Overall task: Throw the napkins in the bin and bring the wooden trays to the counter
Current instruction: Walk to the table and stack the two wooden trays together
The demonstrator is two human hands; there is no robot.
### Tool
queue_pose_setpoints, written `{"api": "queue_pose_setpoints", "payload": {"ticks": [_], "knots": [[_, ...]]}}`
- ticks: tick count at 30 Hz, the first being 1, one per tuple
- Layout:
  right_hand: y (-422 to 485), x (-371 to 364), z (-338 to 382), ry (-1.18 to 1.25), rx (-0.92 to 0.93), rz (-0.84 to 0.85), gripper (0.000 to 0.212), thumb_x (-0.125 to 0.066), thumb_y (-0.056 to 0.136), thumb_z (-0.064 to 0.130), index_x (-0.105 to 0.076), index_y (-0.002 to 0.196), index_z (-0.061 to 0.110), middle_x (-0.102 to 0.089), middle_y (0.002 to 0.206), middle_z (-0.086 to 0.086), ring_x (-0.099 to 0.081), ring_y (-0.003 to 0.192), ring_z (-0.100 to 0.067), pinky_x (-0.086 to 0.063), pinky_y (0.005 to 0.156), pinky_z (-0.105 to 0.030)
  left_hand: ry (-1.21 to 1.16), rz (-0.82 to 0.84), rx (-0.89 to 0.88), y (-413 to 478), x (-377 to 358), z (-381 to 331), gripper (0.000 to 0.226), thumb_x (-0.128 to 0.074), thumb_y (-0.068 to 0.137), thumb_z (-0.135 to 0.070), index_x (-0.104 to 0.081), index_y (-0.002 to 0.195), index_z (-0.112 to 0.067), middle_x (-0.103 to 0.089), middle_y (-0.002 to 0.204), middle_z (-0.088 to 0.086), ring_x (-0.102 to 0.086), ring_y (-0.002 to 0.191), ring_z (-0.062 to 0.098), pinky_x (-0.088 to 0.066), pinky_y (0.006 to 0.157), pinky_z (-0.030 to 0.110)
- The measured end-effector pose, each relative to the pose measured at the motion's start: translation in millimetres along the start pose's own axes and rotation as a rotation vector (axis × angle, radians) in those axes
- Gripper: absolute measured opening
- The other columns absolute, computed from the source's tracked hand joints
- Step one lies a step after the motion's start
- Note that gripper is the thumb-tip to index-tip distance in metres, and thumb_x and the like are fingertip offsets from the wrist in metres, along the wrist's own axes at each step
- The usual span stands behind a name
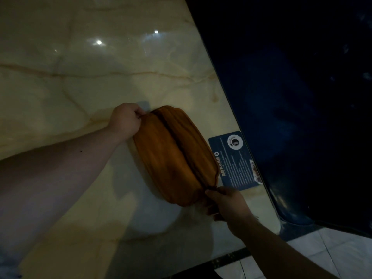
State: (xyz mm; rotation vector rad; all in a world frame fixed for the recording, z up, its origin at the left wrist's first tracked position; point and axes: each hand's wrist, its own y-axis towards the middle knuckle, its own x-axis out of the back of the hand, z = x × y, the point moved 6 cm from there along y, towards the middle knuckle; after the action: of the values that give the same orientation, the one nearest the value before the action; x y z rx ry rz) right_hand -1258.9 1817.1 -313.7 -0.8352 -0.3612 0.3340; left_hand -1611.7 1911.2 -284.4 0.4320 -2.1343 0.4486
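Blue card (234, 161): 1 item, rectangular, lying flat near the dark edge of the surface; small white print, too fine to read; a round white emblem at its far end, a small picture at its near corner.

Dark blue panel (291, 97): glossy, filling the right side, dimly lit.

Floor tiles (342, 252): pale, square, with thin grout lines, lower right corner.

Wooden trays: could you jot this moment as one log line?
wooden trays: stacked, over marble counter | left hand: grips far end | right hand: grips near end | blue card: beside trays
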Motion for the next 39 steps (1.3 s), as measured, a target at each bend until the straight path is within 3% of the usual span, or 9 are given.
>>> {"api": "queue_pose_setpoints", "payload": {"ticks": [6, 9, 19, 23, 27, 30, 33, 36, 39], "knots": [[8.6, 7.4, 7.6, -0.133, 0.035, 0.053, 0.022, -0.055, 0.094, 0.035, -0.065, 0.090, 0.015, -0.071, 0.082, -0.009, -0.070, 0.062, -0.016, -0.053, 0.049, -0.025, 0.102, 0.045, -0.029, -1.8, -4.3, -3.4, 0.025, -0.057, 0.081, -0.008, -0.066, 0.105, -0.006, -0.066, 0.110, 0.021, -0.060, 0.101, 0.036, -0.045, 0.084, 0.033], [11.7, 9.7, 12.8, -0.149, 0.048, 0.066, 0.020, -0.060, 0.091, 0.033, -0.065, 0.086, 0.014, -0.072, 0.079, -0.007, -0.072, 0.064, -0.016, -0.057, 0.051, -0.027, 0.171, 0.118, -0.055, -1.4, -8.9, -3.6, 0.030, -0.057, 0.086, -0.022, -0.062, 0.110, -0.005, -0.065, 0.112, 0.022, -0.059, 0.102, 0.037, -0.044, 0.082, 0.035], [-1.5, -18.8, -9.8, 0.220, -0.141, 0.084, 0.024, -0.068, 0.087, 0.026, -0.063, 0.100, 0.008, -0.074, 0.094, -0.014, -0.074, 0.080, -0.024, -0.060, 0.067, -0.039, 0.337, 0.278, -0.205, 27.0, -34.6, -49.6, 0.041, -0.048, 0.092, -0.037, -0.061, 0.097, 0.002, -0.062, 0.098, 0.025, -0.056, 0.087, 0.036, -0.038, 0.069, 0.032], [4.4, -14.2, -8.5, 0.206, -0.149, 0.073, 0.016, -0.066, 0.088, 0.020, -0.062, 0.098, 0.007, -0.073, 0.096, -0.017, -0.074, 0.079, -0.026, -0.060, 0.071, -0.043, 0.386, 0.239, -0.195, 29.4, -34.0, -48.1, 0.045, -0.045, 0.094, -0.035, -0.062, 0.091, 0.006, -0.063, 0.096, 0.028, -0.058, 0.088, 0.039, -0.040, 0.072, 0.036], [17.9, 13.3, 7.3, 0.076, -0.044, 0.089, 0.013, -0.059, 0.092, 0.020, -0.061, 0.104, 0.015, -0.070, 0.102, -0.012, -0.073, 0.079, -0.021, -0.060, 0.069, -0.039, 0.394, 0.204, -0.138, 15.3, -22.4, -31.4, 0.042, -0.047, 0.093, -0.032, -0.065, 0.097, 0.006, -0.064, 0.100, 0.031, -0.059, 0.094, 0.042, -0.044, 0.077, 0.040], [34.7, 42.8, 30.8, -0.130, 0.037, -0.017, 0.008, -0.058, 0.093, 0.024, -0.063, 0.097, 0.018, -0.070, 0.096, -0.010, -0.073, 0.071, -0.020, -0.058, 0.058, -0.030, 0.343, 0.170, -0.080, -9.6, -10.7, -11.1, 0.040, -0.049, 0.093, -0.030, -0.066, 0.101, 0.005, -0.065, 0.102, 0.031, -0.060, 0.094, 0.042, -0.045, 0.078, 0.040], [51.8, 57.2, 54.2, -0.266, 0.110, -0.087, 0.009, -0.058, 0.093, 0.023, -0.061, 0.092, 0.014, -0.066, 0.094, -0.015, -0.068, 0.079, -0.027, -0.060, 0.065, -0.042, 0.232, 0.155, -0.005, -38.9, -6.6, 6.6, 0.034, -0.053, 0.091, -0.028, -0.067, 0.103, 0.001, -0.067, 0.101, 0.029, -0.062, 0.092, 0.041, -0.045, 0.073, 0.037], [61.3, 58.4, 72.0, -0.425, 0.205, -0.095, 0.022, -0.057, 0.092, 0.024, -0.063, 0.095, 0.002, -0.066, 0.093, -0.022, -0.065, 0.084, -0.031, -0.055, 0.080, -0.053, 0.168, 0.158, 0.135, -62.6, -5.7, 26.5, 0.040, -0.055, 0.089, -0.034, -0.065, 0.080, 0.004, -0.067, 0.082, 0.027, -0.062, 0.080, 0.040, -0.039, 0.061, 0.035], [65.5, 53.4, 84.1, -0.569, 0.262, -0.096, 0.031, -0.056, 0.092, 0.029, -0.064, 0.090, -0.001, -0.067, 0.084, -0.022, -0.065, 0.076, -0.032, -0.056, 0.074, -0.051, 0.134, 0.155, 0.197, -85.3, -3.5, 37.4, 0.039, -0.055, 0.090, -0.035, -0.056, 0.063, -0.006, -0.055, 0.059, 0.014, -0.057, 0.065, 0.035, -0.032, 0.054, 0.033]]}}
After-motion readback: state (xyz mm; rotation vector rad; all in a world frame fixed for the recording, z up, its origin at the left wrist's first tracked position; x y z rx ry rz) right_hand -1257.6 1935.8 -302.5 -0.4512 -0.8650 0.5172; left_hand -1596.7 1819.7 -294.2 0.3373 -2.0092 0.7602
